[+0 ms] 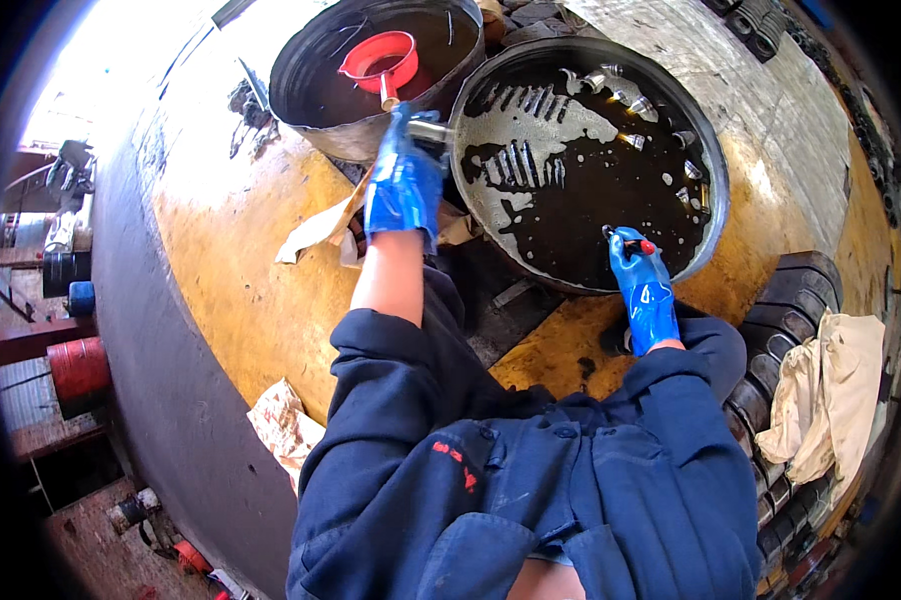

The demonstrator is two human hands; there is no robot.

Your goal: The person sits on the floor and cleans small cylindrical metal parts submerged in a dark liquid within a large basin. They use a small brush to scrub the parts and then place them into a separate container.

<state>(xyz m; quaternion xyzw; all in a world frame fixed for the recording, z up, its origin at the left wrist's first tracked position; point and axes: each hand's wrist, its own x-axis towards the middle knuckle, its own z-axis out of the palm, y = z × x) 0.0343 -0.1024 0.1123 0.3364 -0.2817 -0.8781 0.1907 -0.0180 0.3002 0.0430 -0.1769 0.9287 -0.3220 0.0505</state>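
My left hand [403, 185], in a blue rubber glove, is closed around a shiny metal cylindrical part [431, 131], blurred by motion, between two round tubs. Just beyond its fingers is the handle of a red plastic scoop [399, 72], which lies in the left tub [316, 132]. My right hand [639, 280], also gloved in blue, is closed on a red-handled tool [648, 247] over the near rim of the right tub [716, 165]. A small dark tip shows past the fingers; the tool's kind cannot be made out. Dark liquid with pale foam and several metal parts [639, 105] fill that tub.
Stained brown cardboard [241, 300] covers the floor. A dark ribbed rubber piece [771, 335] lies at the right, with cream cloth gloves [831, 395] on it. Crumpled stained paper [286, 425] lies at left. A red cylinder [79, 375] sits at the far left.
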